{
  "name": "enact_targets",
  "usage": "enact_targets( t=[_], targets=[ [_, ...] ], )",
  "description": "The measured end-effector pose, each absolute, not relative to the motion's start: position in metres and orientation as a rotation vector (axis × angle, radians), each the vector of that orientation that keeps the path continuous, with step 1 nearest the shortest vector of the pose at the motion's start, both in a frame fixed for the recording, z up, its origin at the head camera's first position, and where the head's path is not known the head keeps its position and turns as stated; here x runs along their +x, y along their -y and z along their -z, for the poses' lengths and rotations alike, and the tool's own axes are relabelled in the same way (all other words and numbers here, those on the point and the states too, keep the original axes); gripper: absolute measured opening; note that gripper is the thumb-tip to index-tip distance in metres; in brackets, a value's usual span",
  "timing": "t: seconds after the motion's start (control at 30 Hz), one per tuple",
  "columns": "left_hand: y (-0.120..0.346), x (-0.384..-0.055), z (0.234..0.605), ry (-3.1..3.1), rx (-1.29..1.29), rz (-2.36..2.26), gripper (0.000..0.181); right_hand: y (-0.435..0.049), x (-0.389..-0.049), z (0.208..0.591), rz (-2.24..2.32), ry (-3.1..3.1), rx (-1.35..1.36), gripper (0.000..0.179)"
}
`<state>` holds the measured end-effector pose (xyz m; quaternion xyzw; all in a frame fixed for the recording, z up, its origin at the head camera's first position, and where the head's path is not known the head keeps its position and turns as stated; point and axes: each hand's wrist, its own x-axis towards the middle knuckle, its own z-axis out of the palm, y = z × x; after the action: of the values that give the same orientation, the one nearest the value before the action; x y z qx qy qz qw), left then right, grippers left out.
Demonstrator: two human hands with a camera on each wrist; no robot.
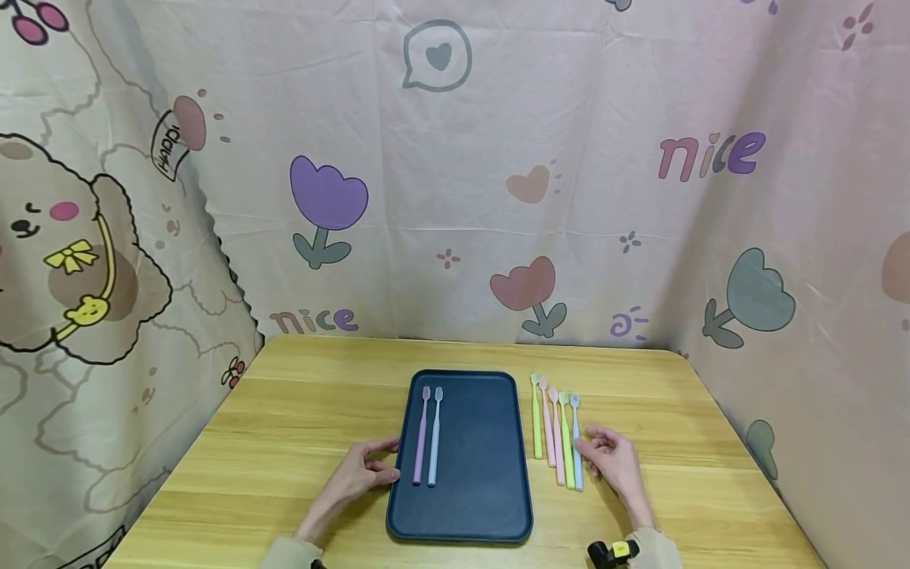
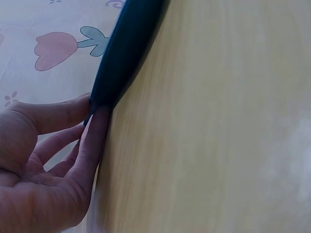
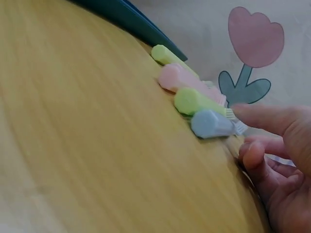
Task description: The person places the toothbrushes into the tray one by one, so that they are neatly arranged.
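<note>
A dark blue tray lies on the table with a purple toothbrush and a light blue toothbrush side by side on its left part. My left hand holds the tray's left rim; in the left wrist view, its thumb and a finger are at the edge. Right of the tray is a row of several toothbrushes: yellow-green, pink and, at the right end, blue. My right hand is beside that blue one, thumb and forefinger apart. Whether a fingertip touches it I cannot tell.
The wooden table ends at a patterned cloth at the back. Cloth also hangs along the left and right sides. A small black device with a yellow label is worn on the right wrist.
</note>
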<state>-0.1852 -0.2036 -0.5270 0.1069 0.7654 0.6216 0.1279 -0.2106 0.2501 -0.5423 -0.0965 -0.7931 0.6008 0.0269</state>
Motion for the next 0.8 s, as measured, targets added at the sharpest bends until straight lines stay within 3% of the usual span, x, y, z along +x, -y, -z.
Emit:
enact_targets(
  t=[0.63, 0.8],
  targets=[
    [0.2068, -0.1864, 0.5294, -2.254, 0.442, -1.834, 0.066, -0.2504, -0.2146, 0.5470, -1.708, 2.488, -0.334, 0.033],
    [0.2050, -0.1873, 0.5286, -2.237, 0.342, -1.804, 0.068, -0.2488, -0.2165, 0.5452, -1.644, 2.529, -0.344, 0.033]
  ],
)
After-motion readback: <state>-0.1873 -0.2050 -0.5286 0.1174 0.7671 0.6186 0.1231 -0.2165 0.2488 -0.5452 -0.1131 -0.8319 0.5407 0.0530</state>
